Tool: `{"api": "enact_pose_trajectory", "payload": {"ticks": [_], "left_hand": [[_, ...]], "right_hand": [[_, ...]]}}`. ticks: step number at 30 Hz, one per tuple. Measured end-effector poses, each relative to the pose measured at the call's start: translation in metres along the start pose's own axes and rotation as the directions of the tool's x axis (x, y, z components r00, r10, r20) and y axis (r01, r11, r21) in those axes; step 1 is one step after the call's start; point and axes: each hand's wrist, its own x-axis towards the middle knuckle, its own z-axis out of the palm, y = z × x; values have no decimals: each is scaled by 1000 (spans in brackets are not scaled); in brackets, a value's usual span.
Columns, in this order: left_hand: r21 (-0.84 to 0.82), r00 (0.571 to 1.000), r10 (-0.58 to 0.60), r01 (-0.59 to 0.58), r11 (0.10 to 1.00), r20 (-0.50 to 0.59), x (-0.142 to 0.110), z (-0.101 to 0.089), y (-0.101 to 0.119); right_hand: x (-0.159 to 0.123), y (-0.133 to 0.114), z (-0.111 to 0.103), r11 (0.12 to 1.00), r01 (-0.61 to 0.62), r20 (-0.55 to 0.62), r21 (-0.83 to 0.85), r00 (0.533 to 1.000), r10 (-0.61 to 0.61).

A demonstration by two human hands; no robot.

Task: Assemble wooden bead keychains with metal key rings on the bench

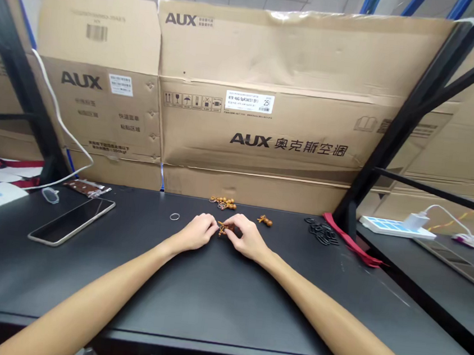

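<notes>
Beaded charm (226, 232): it is near the middle of the surface, at the fingertips of both hands; its small beads are brown and yellowish.
Cardboard (289, 121): tall brown sheets stand upright behind the surface, and they carry large "AUX" printing.
Surface (206, 304): it is black and smooth, and it carries all the small things.
Right hand (249, 238): the thumb and the forefinger pinch the beaded charm from its right side.
Left hand (198, 232): the fingertips are closed together at the left end of the charm; whether they grip it, I cannot tell.
Phone (72, 221): it lies flat, well apart to the left of the hands, with a dark screen.
Red strap (351, 241): it lies on the right, beside the black post.
Black loops (323, 233): they are in a loose pile, just left of the strap.
Yellow-brown charms (226, 202): they lie in a group beyond the hands, near the cardboard.
Single charm (266, 221): gourd-shaped, it lies near the right hand.
Metal ring (174, 220): thin and round, it lies flat near the left hand.
</notes>
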Motion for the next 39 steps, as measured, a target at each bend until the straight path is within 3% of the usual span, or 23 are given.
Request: {"api": "enact_pose_trajectory", "payload": {"ticks": [10, 15, 28, 34, 39], "left_hand": [[-154, 998, -57, 62, 986, 39, 0, -7, 6], [-164, 998, -43, 49, 985, 39, 0, -7, 5], [-217, 996, -64, 76, 973, 65, 0, -6, 1], [-216, 998, 14, 1, 976, 68, -1, -9, 1], [-97, 990, 102, -92, 991, 98, -4, -8, 0]], "right_hand": [[-1, 0, 1, 997, 15, 26, -71, 1000, -13], [-1, 4, 2, 986, 2, 26, -168, 1000, 2], [0, 1, 2, 979, 90, 27, -186, 996, -86], [-1, 9, 5, 960, -21, 38, -281, 999, 33], [-1, 10, 5, 964, -15, 53, -265, 998, 30]]}}
